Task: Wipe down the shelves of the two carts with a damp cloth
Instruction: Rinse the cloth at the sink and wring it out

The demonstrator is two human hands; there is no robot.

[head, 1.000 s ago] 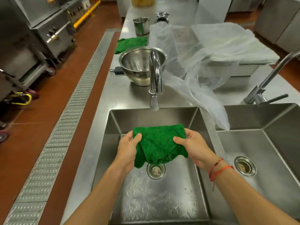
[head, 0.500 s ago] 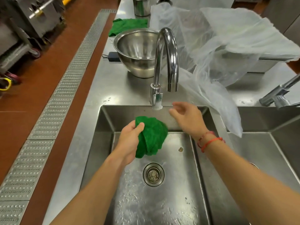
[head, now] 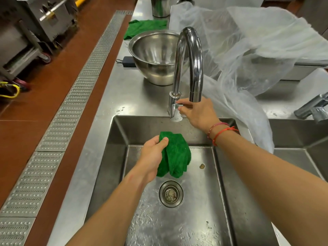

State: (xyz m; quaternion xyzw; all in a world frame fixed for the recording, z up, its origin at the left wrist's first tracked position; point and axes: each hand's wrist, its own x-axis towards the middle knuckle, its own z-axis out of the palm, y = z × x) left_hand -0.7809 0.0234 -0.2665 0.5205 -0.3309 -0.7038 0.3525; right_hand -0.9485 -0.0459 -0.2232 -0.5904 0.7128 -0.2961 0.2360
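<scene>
My left hand [head: 153,155] grips a bunched green cloth [head: 176,155] over the left sink basin [head: 115,157], above and behind the drain [head: 171,194]. My right hand [head: 197,112] reaches to the base of the tall chrome faucet [head: 188,68] and its fingers pinch the small side handle [head: 179,105]. No water runs from the spout. The basin floor is wet. No cart shelves appear in this view.
A steel mixing bowl [head: 154,55] stands behind the faucet, with a second green cloth [head: 145,27] and a steel pot [head: 160,6] farther back. Clear plastic sheeting [head: 248,50] covers trays at right. A second basin [head: 301,139] and faucet [head: 312,109] lie right. Floor grating [head: 71,103] runs left.
My right hand let go of the cloth and moved up to the faucet handle. The cloth went from spread between both hands to bunched in my left hand alone.
</scene>
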